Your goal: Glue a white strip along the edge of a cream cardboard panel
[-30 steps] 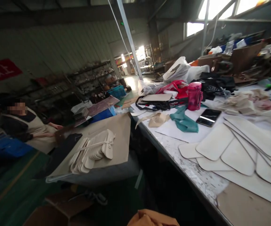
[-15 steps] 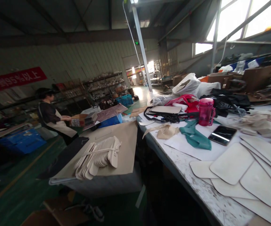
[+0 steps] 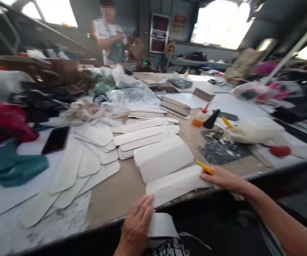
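Observation:
My right hand [image 3: 221, 177] is closed around a slim yellow stick [image 3: 205, 167], beside the right end of a white panel [image 3: 176, 185]. This panel lies along the table's front edge. At its left end my left hand [image 3: 137, 222] rests with fingers stretched out, their tips by the panel's corner; the thumb is hidden. Below the edge, next to the left hand, a curved white piece [image 3: 164, 224] shows. Just behind the front panel lie wider white panels [image 3: 164, 156]. Fanned rounded white pieces [image 3: 81, 167] spread to the left.
A dark glue-smeared sheet [image 3: 222, 151] carries part of a plastic bag with pale contents [image 3: 257, 129]. Behind it stand a bottle with orange liquid [image 3: 198, 119] and a black cone-shaped bottle [image 3: 211, 120]. A phone [image 3: 56, 139] and teal cloth [image 3: 11, 165] lie left. A person [image 3: 112, 39] stands across the table.
The view has swung right, from the aisle and stacked pieces at left to the worktable. Both my hands now show, the right one with the yellow stick.

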{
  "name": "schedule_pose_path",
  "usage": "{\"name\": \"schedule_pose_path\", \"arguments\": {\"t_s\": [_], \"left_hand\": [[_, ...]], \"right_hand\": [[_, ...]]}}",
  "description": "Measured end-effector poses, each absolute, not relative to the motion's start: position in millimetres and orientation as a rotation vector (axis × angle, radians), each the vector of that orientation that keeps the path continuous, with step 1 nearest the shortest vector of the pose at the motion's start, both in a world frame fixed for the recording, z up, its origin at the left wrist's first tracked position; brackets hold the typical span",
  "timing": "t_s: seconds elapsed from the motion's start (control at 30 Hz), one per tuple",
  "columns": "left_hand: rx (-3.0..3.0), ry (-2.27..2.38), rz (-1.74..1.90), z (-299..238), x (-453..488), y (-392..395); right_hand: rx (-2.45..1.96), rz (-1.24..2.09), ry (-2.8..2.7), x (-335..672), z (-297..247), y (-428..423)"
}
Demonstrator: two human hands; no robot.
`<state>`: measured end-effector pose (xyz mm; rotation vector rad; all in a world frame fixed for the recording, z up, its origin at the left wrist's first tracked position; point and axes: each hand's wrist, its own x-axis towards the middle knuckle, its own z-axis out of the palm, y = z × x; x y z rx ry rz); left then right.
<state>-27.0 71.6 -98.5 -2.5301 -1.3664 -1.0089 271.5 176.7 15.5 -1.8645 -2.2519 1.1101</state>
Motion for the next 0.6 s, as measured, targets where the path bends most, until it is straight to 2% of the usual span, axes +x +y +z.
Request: {"name": "schedule_pose_path", "arguments": {"t_s": [0.13,0.3,0.6], "left_hand": [[-2.617,-1.284,-1.009,-108.9,-41.8,72.8],[-2.604,-1.105,-0.917,-106.8,-47.9,75.3],[-2.546,-1.338,-1.075,-113.4,-34.3,69.6]], "right_hand": [[-1.975,1.073,-2.032,276.2,0.9,174.7],[-2.074,0.799,-2.154,272.4,-11.0,181.8],[-2.202,0.569,-2.265,272.6,-22.2,186.9]]}}
